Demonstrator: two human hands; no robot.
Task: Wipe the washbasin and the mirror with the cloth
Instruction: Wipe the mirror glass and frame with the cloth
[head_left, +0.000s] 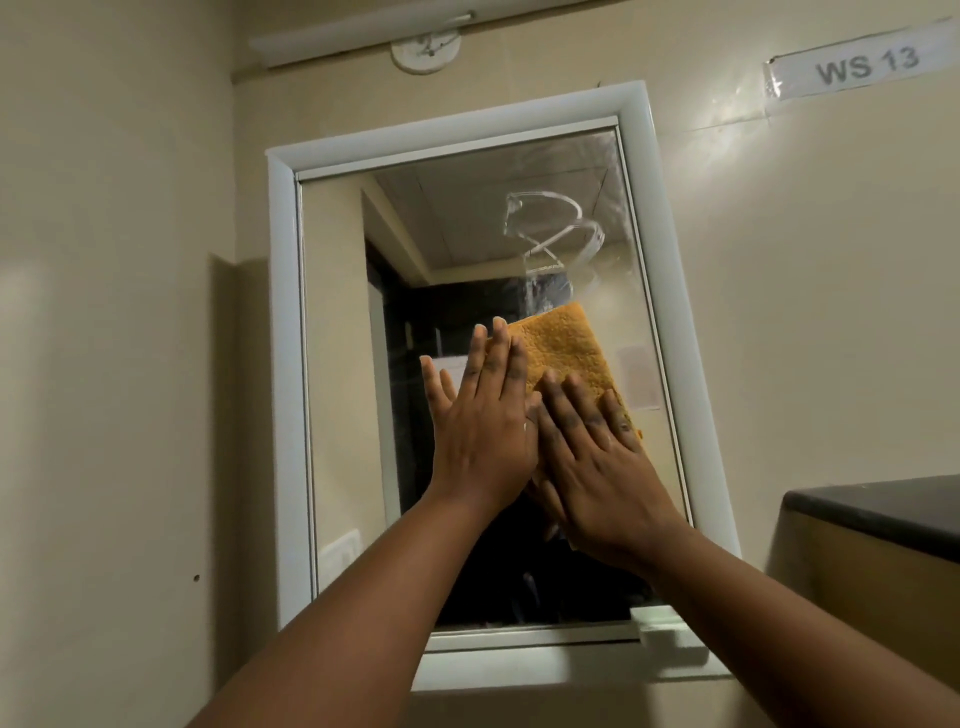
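Note:
A mirror (343, 364) in a white frame (283, 364) hangs on the beige wall. A folded orange cloth (561, 343) lies flat against the glass near its middle. My right hand (597, 457) presses on the cloth's lower part with fingers spread. My left hand (483, 415) lies flat beside it, its fingertips overlapping the cloth's left edge. Looping soapy smears (556, 228) mark the glass above the cloth. The washbasin is out of view.
A dark-topped counter or cabinet (878, 509) juts in at the right, level with the mirror's lower part. A "WS 13" label (857, 65) is taped to the wall at top right. A wall clock (426, 49) hangs above the mirror.

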